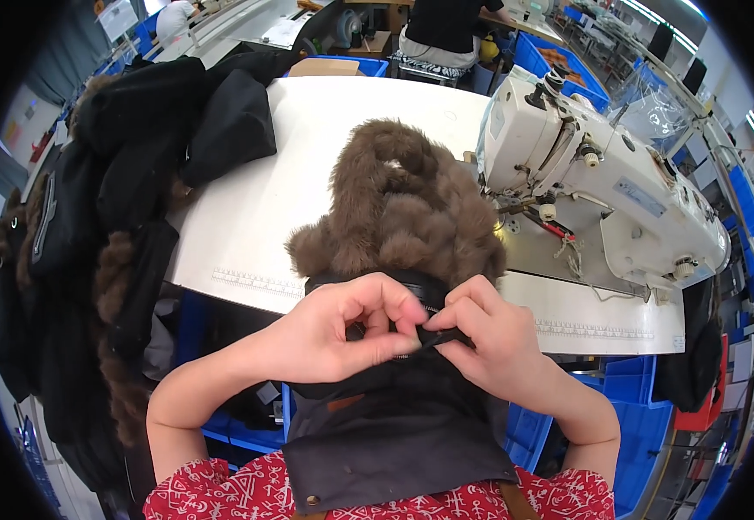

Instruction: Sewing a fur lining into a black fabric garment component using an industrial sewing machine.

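A brown fur piece lies on the white sewing table in front of me, joined to or lying against black fabric at its near side. Bits of metal zipper teeth show between my hands. My left hand pinches the black fabric beside the zipper, thumb and forefinger together. Close against it, my right hand grips the same fabric, its fingers curled. The fingers cover most of the zipper, and whether a slider is there cannot be made out.
A white sewing machine stands at the right of the table. Black garments with brown fur are heaped on the left. Blue bins sit below the table. A person in black sits beyond it.
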Action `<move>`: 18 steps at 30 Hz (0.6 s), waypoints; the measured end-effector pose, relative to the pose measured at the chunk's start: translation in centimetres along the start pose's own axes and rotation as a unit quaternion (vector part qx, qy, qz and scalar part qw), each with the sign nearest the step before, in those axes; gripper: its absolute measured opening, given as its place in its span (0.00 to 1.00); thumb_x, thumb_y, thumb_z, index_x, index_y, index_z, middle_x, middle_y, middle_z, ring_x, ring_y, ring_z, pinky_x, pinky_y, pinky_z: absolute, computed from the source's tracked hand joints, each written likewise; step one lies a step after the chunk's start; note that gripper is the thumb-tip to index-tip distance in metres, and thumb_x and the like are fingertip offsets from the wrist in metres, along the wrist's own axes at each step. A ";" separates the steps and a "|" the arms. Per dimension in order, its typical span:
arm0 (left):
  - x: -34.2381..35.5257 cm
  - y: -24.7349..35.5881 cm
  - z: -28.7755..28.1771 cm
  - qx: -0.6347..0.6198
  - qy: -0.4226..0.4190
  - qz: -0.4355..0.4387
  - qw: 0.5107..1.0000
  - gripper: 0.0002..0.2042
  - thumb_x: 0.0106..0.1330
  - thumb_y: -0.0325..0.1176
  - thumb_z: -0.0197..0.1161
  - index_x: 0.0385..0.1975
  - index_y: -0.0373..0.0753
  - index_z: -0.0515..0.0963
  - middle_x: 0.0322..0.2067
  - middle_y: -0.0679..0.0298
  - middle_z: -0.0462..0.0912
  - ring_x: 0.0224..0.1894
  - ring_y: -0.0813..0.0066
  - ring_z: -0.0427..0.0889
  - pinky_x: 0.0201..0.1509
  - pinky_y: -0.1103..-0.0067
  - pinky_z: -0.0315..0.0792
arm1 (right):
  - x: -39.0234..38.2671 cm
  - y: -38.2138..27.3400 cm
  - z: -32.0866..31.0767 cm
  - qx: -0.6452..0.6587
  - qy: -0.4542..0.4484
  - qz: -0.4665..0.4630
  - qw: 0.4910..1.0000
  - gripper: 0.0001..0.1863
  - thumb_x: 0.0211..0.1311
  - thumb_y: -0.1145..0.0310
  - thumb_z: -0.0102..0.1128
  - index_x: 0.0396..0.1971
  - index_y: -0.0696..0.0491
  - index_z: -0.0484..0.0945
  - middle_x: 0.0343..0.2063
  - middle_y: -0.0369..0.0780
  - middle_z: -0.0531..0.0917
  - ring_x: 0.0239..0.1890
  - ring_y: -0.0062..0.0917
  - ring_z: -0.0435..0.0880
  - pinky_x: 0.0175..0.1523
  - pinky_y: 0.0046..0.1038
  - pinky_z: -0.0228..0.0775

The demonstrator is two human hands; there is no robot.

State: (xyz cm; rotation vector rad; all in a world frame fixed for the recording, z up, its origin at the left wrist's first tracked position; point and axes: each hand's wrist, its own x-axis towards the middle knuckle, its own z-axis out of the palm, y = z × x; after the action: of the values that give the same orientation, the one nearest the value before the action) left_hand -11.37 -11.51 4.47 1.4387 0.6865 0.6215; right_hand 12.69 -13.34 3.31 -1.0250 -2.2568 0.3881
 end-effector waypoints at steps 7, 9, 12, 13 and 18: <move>-0.3 0.9 1.3 0.154 0.043 0.035 0.986 0.20 0.61 0.23 0.71 0.54 0.37 0.76 0.37 0.68 0.81 0.28 0.89 0.72 0.39 0.86 0.70 | 0.1 -0.2 -0.3 -0.017 -0.008 -0.008 1.000 0.15 0.44 0.75 0.72 0.34 0.50 0.79 0.35 0.34 0.75 0.30 0.28 0.82 0.29 0.29 0.74; -0.3 0.9 1.1 0.114 0.035 0.015 0.993 0.17 0.64 0.21 0.68 0.52 0.36 0.77 0.36 0.70 0.80 0.29 0.89 0.72 0.38 0.87 0.69 | 0.1 -0.1 -0.5 -0.011 -0.017 -0.001 1.000 0.14 0.46 0.74 0.72 0.34 0.50 0.79 0.35 0.35 0.75 0.31 0.28 0.82 0.30 0.29 0.75; -0.5 0.8 0.6 0.049 0.032 0.002 0.998 0.13 0.66 0.19 0.64 0.50 0.36 0.77 0.35 0.72 0.78 0.31 0.91 0.71 0.38 0.88 0.68 | 0.7 0.5 -1.6 0.141 -0.073 0.022 0.987 0.13 0.52 0.71 0.73 0.36 0.53 0.80 0.36 0.36 0.75 0.32 0.25 0.81 0.34 0.27 0.74; -0.5 0.5 0.5 0.035 0.037 0.003 0.999 0.12 0.67 0.19 0.63 0.48 0.36 0.78 0.35 0.73 0.78 0.32 0.91 0.71 0.38 0.88 0.67 | 0.9 0.5 -2.0 0.217 -0.098 0.049 0.970 0.12 0.55 0.69 0.73 0.37 0.53 0.80 0.36 0.36 0.74 0.32 0.24 0.79 0.35 0.26 0.73; -0.2 0.7 0.2 0.065 -0.008 0.006 0.998 0.11 0.69 0.23 0.62 0.50 0.38 0.79 0.32 0.73 0.77 0.30 0.89 0.70 0.37 0.86 0.67 | 1.7 1.5 -2.8 0.276 -0.177 0.078 0.941 0.12 0.60 0.65 0.72 0.37 0.54 0.79 0.36 0.35 0.72 0.32 0.19 0.75 0.35 0.24 0.71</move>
State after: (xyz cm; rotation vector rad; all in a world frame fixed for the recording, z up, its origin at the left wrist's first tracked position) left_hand -11.30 -11.79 5.20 1.5684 0.7163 0.5823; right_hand 14.50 -11.05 5.44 -0.8767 -2.1625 1.2819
